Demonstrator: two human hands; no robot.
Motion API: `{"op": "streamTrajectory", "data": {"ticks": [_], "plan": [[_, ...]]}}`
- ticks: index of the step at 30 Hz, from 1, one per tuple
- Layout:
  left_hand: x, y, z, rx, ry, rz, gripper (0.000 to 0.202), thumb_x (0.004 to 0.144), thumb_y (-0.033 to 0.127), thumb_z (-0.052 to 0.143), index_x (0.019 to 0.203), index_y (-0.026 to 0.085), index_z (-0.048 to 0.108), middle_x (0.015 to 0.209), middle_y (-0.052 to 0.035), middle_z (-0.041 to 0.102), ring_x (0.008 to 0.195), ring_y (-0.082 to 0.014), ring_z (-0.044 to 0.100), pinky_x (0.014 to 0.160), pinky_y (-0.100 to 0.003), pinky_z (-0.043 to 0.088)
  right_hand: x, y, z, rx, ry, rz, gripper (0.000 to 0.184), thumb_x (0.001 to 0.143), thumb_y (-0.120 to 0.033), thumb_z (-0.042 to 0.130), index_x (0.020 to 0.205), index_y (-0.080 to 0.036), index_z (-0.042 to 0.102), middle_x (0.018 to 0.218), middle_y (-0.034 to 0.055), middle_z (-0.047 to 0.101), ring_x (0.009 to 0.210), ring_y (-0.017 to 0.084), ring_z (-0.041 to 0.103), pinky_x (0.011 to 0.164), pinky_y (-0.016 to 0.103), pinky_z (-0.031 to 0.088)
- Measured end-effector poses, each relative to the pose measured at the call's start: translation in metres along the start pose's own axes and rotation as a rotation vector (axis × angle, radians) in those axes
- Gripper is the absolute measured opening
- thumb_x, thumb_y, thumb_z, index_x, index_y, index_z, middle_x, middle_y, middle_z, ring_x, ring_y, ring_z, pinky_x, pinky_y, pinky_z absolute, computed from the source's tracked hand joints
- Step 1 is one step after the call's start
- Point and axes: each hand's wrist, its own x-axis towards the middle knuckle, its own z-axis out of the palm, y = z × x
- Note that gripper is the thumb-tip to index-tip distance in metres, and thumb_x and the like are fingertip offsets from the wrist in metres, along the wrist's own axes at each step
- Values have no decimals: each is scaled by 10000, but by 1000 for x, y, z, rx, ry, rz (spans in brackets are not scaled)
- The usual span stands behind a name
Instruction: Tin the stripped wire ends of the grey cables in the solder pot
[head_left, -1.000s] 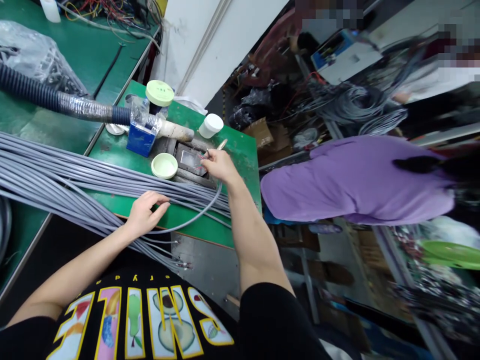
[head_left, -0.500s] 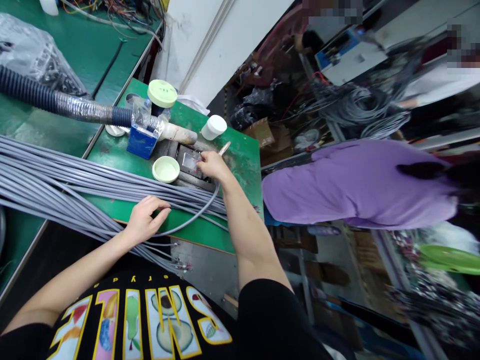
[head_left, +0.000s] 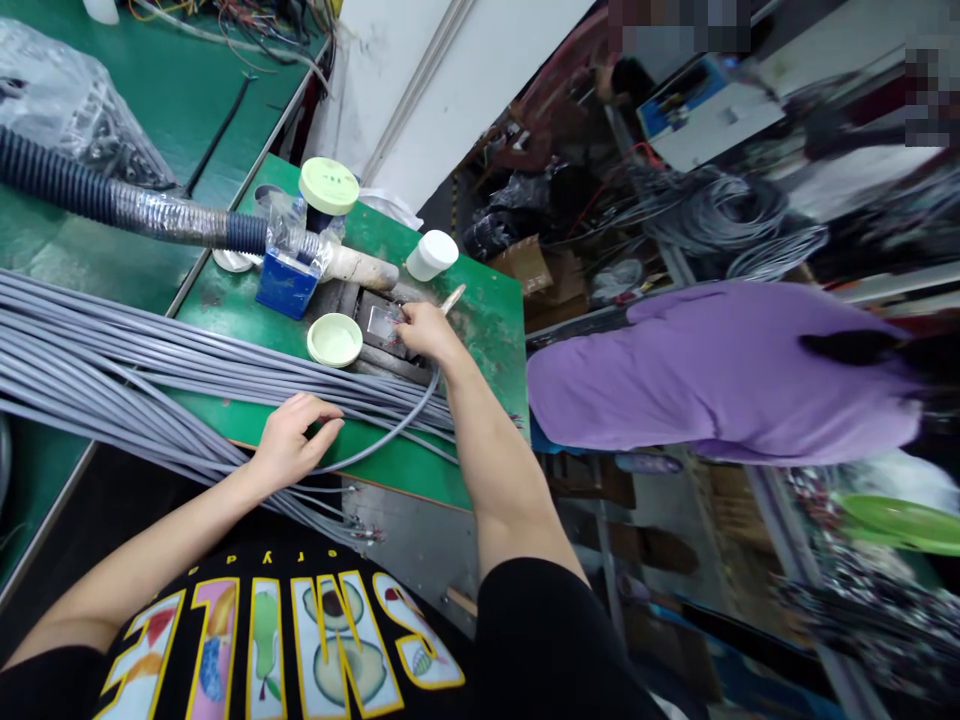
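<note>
My right hand (head_left: 427,333) pinches the thin wire ends of a grey cable (head_left: 397,430) above a metal fixture (head_left: 382,325) with a small clear plate. That cable curves down from this hand and passes beneath my left hand (head_left: 294,442). The left hand rests with fingers apart on a long bundle of grey cables (head_left: 150,360). A pale pointed tool tip (head_left: 452,299) shows just past the right hand. Around the fixture stand a pale green dish (head_left: 334,340), a white jar (head_left: 431,255) and a blue box (head_left: 286,285).
A corrugated hose with foil wrap (head_left: 180,225) ends in a cream nozzle (head_left: 360,267) beside the fixture. The green workbench (head_left: 480,300) ends at my right. A co-worker's purple shirt (head_left: 720,370) fills the area beyond it, with coiled grey cable (head_left: 712,210) further back.
My right hand has moved slightly closer to the fixture, and the whole view has shifted a little. My left hand remains on the cable bundle.
</note>
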Motion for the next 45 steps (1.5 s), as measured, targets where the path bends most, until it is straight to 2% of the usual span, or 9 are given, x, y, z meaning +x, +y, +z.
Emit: {"op": "streamTrajectory", "data": {"ticks": [10, 16, 18, 22, 25, 32, 39, 45], "plan": [[-1, -2, 2, 13, 17, 14, 101, 876, 215, 553, 826, 177, 633, 737, -33, 675, 694, -149, 602, 674, -276, 478, 3, 1, 5, 48, 32, -8, 127, 731, -120, 527, 746, -163, 645, 800, 89, 682, 794, 242, 613, 684, 293, 420], [-2, -3, 2, 11, 17, 11, 91, 872, 205, 559, 831, 173, 633, 744, -33, 674, 706, -146, 601, 685, -272, 478, -7, 4, -6, 143, 80, -33, 63, 714, -148, 532, 662, -176, 557, 676, 46, 626, 695, 199, 583, 619, 271, 408], [-3, -4, 1, 8, 15, 11, 94, 873, 208, 555, 830, 177, 633, 747, -32, 674, 711, -147, 601, 688, -273, 478, -20, 6, -14, 286, 104, -58, 57, 718, -171, 526, 663, -183, 520, 593, 10, 585, 602, 162, 558, 565, 247, 396], [-2, -4, 0, 1, 11, 1, 113, 877, 227, 545, 817, 186, 632, 736, -28, 666, 709, -149, 598, 687, -278, 476, -65, 9, -28, 792, 130, -169, 99, 731, -257, 551, 686, -192, 492, 487, -40, 539, 416, 93, 454, 441, 203, 339], [0, -4, -1, 2, 6, -8, 128, 875, 243, 542, 803, 192, 635, 712, -21, 653, 693, -150, 590, 678, -281, 472, -103, 7, -36, 956, 173, -203, 157, 735, -327, 585, 703, -189, 515, 510, -36, 574, 364, 67, 414, 385, 191, 315], [3, -3, -3, 34, -8, -6, 136, 863, 251, 543, 778, 191, 631, 690, -9, 637, 681, -145, 572, 676, -275, 459, -163, 7, -33, 1006, 305, -158, 141, 748, -314, 613, 715, -193, 550, 531, -33, 612, 353, 65, 450, 367, 190, 350], [6, -3, -4, 66, -18, 1, 131, 848, 253, 548, 783, 189, 641, 723, -16, 660, 700, -145, 581, 705, -278, 469, -197, 15, -22, 1085, 346, -91, 136, 766, -320, 618, 768, -186, 594, 560, -26, 630, 372, 82, 507, 382, 206, 413], [7, -5, -4, 88, -29, 24, 122, 838, 256, 560, 787, 186, 646, 732, -16, 671, 705, -146, 592, 707, -277, 473, -217, 20, -10, 1123, 389, -50, 167, 769, -341, 629, 824, -183, 619, 534, -43, 600, 368, 87, 520, 390, 209, 421]]}}
